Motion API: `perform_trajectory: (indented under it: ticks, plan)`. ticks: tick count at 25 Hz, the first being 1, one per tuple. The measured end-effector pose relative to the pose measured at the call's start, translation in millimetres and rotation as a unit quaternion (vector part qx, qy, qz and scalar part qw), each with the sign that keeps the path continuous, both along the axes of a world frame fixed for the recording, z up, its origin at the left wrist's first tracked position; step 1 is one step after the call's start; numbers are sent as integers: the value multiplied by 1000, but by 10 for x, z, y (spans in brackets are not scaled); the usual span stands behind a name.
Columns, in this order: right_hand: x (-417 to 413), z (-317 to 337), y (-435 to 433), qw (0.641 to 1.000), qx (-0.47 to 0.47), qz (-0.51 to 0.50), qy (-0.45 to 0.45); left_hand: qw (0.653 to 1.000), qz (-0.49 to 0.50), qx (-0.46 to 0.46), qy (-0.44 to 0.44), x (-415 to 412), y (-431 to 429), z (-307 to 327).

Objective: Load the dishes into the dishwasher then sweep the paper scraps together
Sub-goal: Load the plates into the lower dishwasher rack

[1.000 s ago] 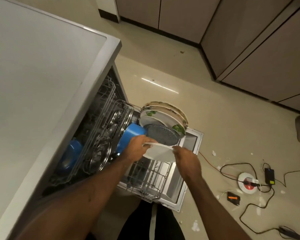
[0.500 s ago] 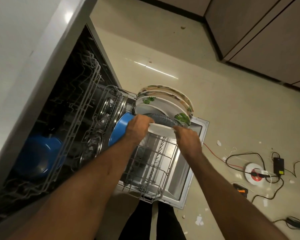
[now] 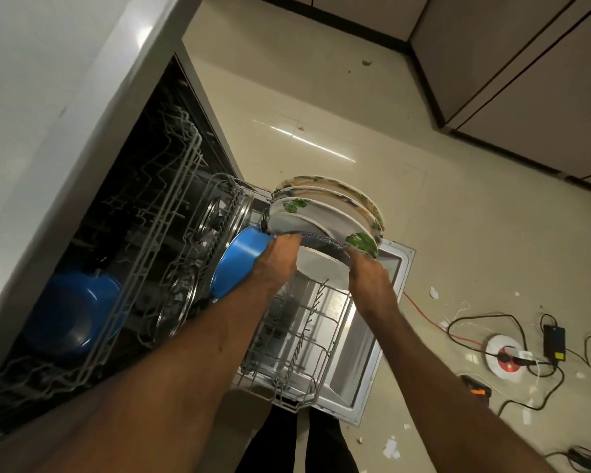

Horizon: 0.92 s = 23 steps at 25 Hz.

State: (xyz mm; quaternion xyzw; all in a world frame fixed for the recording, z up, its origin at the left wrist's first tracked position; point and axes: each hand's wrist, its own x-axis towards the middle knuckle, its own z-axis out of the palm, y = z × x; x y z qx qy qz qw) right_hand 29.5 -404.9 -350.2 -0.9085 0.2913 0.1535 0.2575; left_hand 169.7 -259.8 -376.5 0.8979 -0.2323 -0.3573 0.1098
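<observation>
We hold the white plate [image 3: 321, 268] at the far end of the dishwasher rack [image 3: 301, 339], left hand [image 3: 280, 257] and right hand [image 3: 367, 278] curled round its rim

Glossy beige tile floor [image 3: 458, 199], strip-light reflection [image 3: 307, 141] on it beyond the right grip [image 3: 369, 278]. Brown cabinet fronts [image 3: 543, 80] with dark plinth [image 3: 355, 29] far beyond, up-right of that grip. Pale grey surface [image 3: 48, 80] left of the left grip [image 3: 280, 257]; round floor socket [image 3: 504, 356] and black cables [image 3: 512, 319] right of the right grip.
</observation>
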Motion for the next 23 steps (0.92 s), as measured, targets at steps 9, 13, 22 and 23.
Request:
perform_trajectory:
  ticks: [9, 13, 22, 23]
  plan:
    - [-128, 945, 282, 997, 58, 25, -42, 996, 32, -78, -11, -527, 315, 949]
    - [-304, 1586, 372, 991, 95, 84, -51, 993, 49, -96, -50, -864, 526, 1642]
    - [-540, 3019, 734, 959, 127, 218, -129, 966, 130, -131, -182, -1442, 1080, 3223]
    - [-543, 3098, 854, 953, 126, 246, -126, 962, 152, -125, -192, -1535, 1231, 3333]
